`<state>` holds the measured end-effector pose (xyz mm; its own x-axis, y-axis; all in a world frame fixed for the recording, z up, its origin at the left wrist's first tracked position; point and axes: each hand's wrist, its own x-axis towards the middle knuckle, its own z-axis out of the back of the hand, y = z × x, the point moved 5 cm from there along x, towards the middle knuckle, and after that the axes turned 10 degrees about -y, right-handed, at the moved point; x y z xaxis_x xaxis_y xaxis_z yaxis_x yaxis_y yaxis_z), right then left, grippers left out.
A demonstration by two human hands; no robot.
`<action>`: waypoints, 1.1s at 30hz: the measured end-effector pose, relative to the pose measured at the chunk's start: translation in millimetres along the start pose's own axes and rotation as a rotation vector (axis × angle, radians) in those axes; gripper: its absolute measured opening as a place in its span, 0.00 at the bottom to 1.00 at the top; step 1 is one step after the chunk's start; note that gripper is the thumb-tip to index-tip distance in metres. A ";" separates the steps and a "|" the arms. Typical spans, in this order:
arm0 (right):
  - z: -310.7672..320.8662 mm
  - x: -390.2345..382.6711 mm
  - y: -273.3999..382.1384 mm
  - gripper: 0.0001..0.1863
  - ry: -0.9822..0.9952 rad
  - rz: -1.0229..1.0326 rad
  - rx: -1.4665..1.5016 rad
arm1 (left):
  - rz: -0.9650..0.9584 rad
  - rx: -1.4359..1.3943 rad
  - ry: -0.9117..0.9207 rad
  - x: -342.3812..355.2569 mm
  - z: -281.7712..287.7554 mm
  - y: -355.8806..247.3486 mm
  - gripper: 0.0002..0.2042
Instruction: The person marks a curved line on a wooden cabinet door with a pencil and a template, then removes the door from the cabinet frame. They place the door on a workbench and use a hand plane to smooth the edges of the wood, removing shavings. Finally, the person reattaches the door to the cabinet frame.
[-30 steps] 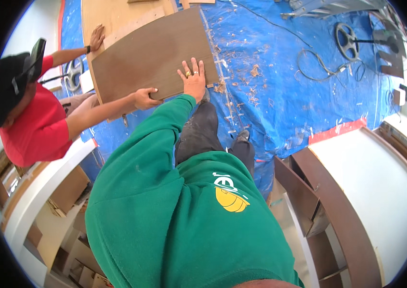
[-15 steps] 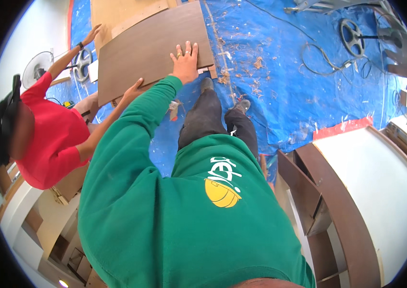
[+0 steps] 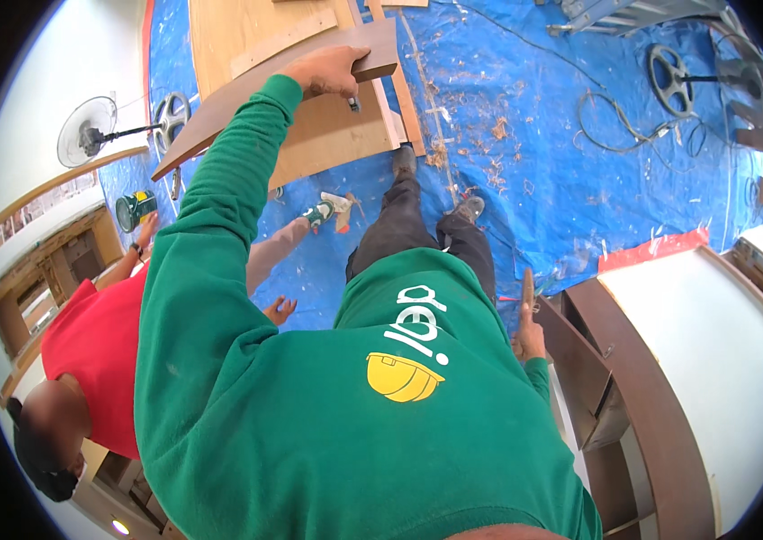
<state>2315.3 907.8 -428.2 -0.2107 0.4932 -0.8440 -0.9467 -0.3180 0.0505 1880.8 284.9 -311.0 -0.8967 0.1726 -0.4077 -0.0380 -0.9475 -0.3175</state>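
Now the left hand (image 3: 334,72), flat on it a second ago, grips the lifted dark brown board's (image 3: 255,99) near edge, while the right hand (image 3: 528,326) hangs loosely curled, holding nothing.

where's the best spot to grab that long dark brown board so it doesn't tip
The long dark brown wooden board is lifted and tilted, its low end toward the standing fan. The left hand has its grip on the near long edge by the high end only. A second hold would likely steady it best: on the same thin edge near the low end, coming from below, fingers wrapped over the flat face.
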 end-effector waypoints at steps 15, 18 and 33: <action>-41.6 5.0 0.2 0.59 0.037 0.234 -0.323 | 0.065 -0.041 0.161 20.8 54.1 17.0 0.52; -19.7 -18.0 27.9 0.59 -0.020 0.191 -0.257 | 0.068 -0.067 0.168 25.2 59.5 17.5 0.52; -31.3 -23.5 42.9 0.61 0.035 0.085 -0.134 | 0.048 -0.131 0.167 28.4 65.5 17.2 0.55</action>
<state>2287.3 857.3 -422.9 -0.2775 0.4323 -0.8580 -0.8845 -0.4636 0.0525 1825.8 255.9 -272.0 -0.8101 0.1806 -0.5578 0.0702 -0.9147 -0.3980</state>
